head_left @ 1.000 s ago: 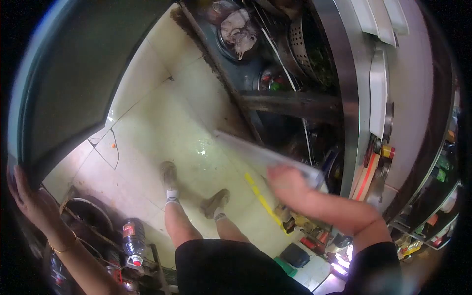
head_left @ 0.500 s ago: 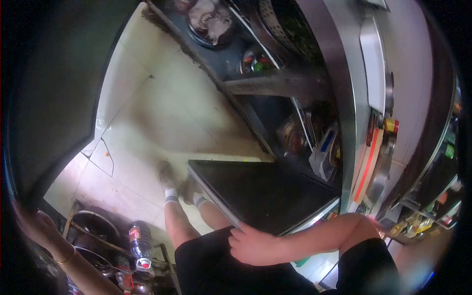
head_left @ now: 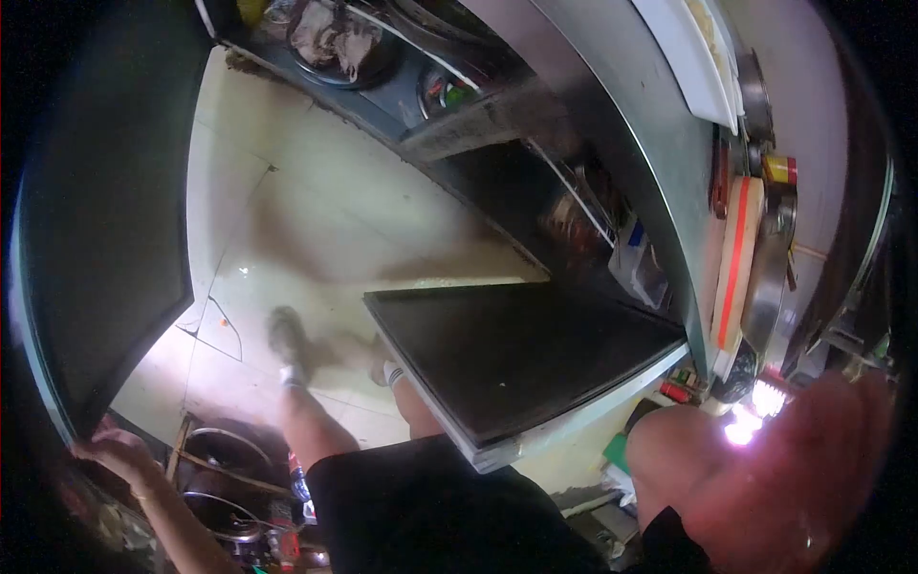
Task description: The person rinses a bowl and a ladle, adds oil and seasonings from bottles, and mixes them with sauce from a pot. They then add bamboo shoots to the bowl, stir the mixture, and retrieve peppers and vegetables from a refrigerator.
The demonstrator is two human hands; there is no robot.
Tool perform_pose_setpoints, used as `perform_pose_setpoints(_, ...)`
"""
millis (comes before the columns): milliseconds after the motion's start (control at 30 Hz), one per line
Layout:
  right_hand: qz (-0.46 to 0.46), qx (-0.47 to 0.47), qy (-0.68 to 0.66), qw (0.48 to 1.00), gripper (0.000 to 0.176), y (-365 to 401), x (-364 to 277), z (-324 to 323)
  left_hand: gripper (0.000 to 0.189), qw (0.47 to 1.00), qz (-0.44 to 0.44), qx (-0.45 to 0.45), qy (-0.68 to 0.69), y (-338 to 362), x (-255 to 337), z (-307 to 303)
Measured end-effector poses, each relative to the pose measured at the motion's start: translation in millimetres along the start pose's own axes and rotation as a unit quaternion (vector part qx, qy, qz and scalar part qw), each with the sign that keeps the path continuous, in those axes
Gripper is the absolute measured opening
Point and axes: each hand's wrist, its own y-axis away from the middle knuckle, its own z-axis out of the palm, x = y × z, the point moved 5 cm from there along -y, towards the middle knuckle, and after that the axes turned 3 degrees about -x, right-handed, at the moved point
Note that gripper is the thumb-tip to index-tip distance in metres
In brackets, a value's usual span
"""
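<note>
My left hand (head_left: 120,457) is at the lower corner of a large dark cabinet door (head_left: 110,210) on the left, with its fingers closed on the edge. A second dark door (head_left: 526,359) with a pale metal edge stands open in front of my lap, and neither hand touches it. My right hand (head_left: 827,450) is raised very close to the camera at the lower right, large, reddish and blurred. Its fingers cannot be made out clearly. Bright light shines beside it.
Between the doors, the open cabinet (head_left: 382,100) holds a dark pan (head_left: 335,48) with a pale bundle in it. A steel counter (head_left: 631,96) above carries a white tray (head_left: 688,57) and a cutting board (head_left: 736,258) with a red stripe. Pots (head_left: 225,450) stand on the floor at lower left.
My right hand has let go of the door in front of my lap and risen towards the camera. My left hand shows slightly further right, at the left door's corner. The view has shifted.
</note>
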Motion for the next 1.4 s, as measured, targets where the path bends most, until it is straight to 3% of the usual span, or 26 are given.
perform_pose_setpoints(33,-0.007,0.024,-0.005,1.000,0.011,0,-5,2,0.049,0.982,-0.168,0.012,0.090,20,-6,8)
perform_pose_setpoints(100,-0.020,0.072,-0.013,0.997,0.012,-1,-12,12,0.075,0.848,-0.469,-0.008,0.245,83,6,38)
perform_pose_setpoints(133,-0.027,0.097,-0.013,0.995,0.012,-1,-12,19,0.069,0.847,-0.469,-0.134,0.214,118,-2,52)
perform_pose_setpoints(167,-0.037,0.120,-0.010,0.992,0.012,-3,-10,27,0.062,0.839,-0.443,-0.265,0.174,154,-8,65)
perform_pose_setpoints(200,-0.047,0.144,-0.006,0.988,0.012,-2,-10,36,0.056,0.824,-0.395,-0.382,0.140,177,37,90)
perform_pose_setpoints(233,-0.054,0.170,-0.002,0.984,0.012,-3,-8,44,0.046,0.739,-0.394,-0.543,0.057,194,80,100)
perform_pose_setpoints(267,-0.060,0.193,-0.001,0.979,0.012,-3,-6,52,0.041,0.631,-0.336,-0.699,-0.016,197,175,117)
perform_pose_setpoints(333,-0.079,0.229,0.000,0.970,0.013,-1,-1,65,0.045,0.589,-0.065,-0.744,0.307,301,166,124)
perform_pose_setpoints(467,-0.120,0.279,0.006,0.953,0.014,3,-5,85,0.044,0.507,0.187,-0.776,0.326,309,278,149)
perform_pose_setpoints(533,-0.141,0.303,-0.005,0.943,0.014,3,-6,86,0.041,0.415,0.194,-0.834,0.309,344,266,134)
perform_pose_setpoints(600,-0.156,0.310,-0.018,0.938,0.015,2,1,87,0.041,0.421,0.198,-0.831,0.306,350,259,121)
perform_pose_setpoints(667,-0.165,0.302,-0.030,0.938,0.015,0,17,84,0.044,0.354,0.149,-0.864,0.326,362,249,106)
perform_pose_setpoints(733,-0.161,0.309,-0.045,0.936,0.016,-6,31,82,0.043,0.331,0.211,-0.873,0.290,375,239,80)
perform_pose_setpoints(800,-0.166,0.316,-0.061,0.932,0.016,-12,44,79,0.045,0.114,0.191,-0.952,0.211,397,232,61)
perform_pose_setpoints(867,-0.174,0.318,-0.075,0.929,0.017,-19,56,77,0.046,0.104,0.148,-0.944,0.276,409,222,40)
perform_pose_setpoints(900,-0.176,0.321,-0.085,0.927,0.017,-23,63,75,0.045,0.126,0.171,-0.898,0.384,423,212,31)
perform_pose_setpoints(1000,-0.191,0.321,-0.120,0.920,0.018,-34,85,66,0.042,0.218,0.104,-0.901,0.361,411,199,88)
perform_pose_setpoints(1033,-0.197,0.324,-0.136,0.915,0.019,-37,94,62,0.042,0.206,0.033,-0.940,0.269,408,191,121)
perform_pose_setpoints(1067,-0.198,0.328,-0.148,0.912,0.019,-40,103,57,0.047,0.178,0.065,-0.970,0.154,381,202,165)
perform_pose_setpoints(1100,-0.191,0.340,-0.170,0.905,0.019,-44,110,50,0.041,0.366,0.133,-0.887,0.246,377,196,203)
perform_pose_setpoints(1133,-0.174,0.360,-0.204,0.894,0.020,-46,117,42,0.036,0.435,0.066,-0.828,0.348,371,181,237)
perform_pose_setpoints(1167,-0.141,0.389,-0.247,0.876,0.020,-46,128,32,0.034,0.456,0.025,-0.845,0.279,340,200,274)
perform_pose_setpoints(1200,-0.126,0.403,-0.278,0.863,0.020,-43,141,21,0.033,0.519,0.051,-0.790,0.323,304,222,299)
perform_pose_setpoints(1233,-0.211,0.331,-0.244,0.887,0.026,-38,169,4,0.033,0.544,-0.020,-0.747,0.383,280,229,321)
perform_pose_setpoints(1333,-0.323,0.295,-0.191,0.879,0.043,-11,234,-42,0.036,0.420,-0.077,-0.598,0.679,206,318,304)
perform_pose_setpoints(1400,-0.328,0.309,-0.162,0.878,0.048,11,274,-76,0.036,0.238,-0.129,-0.590,0.761,205,344,265)
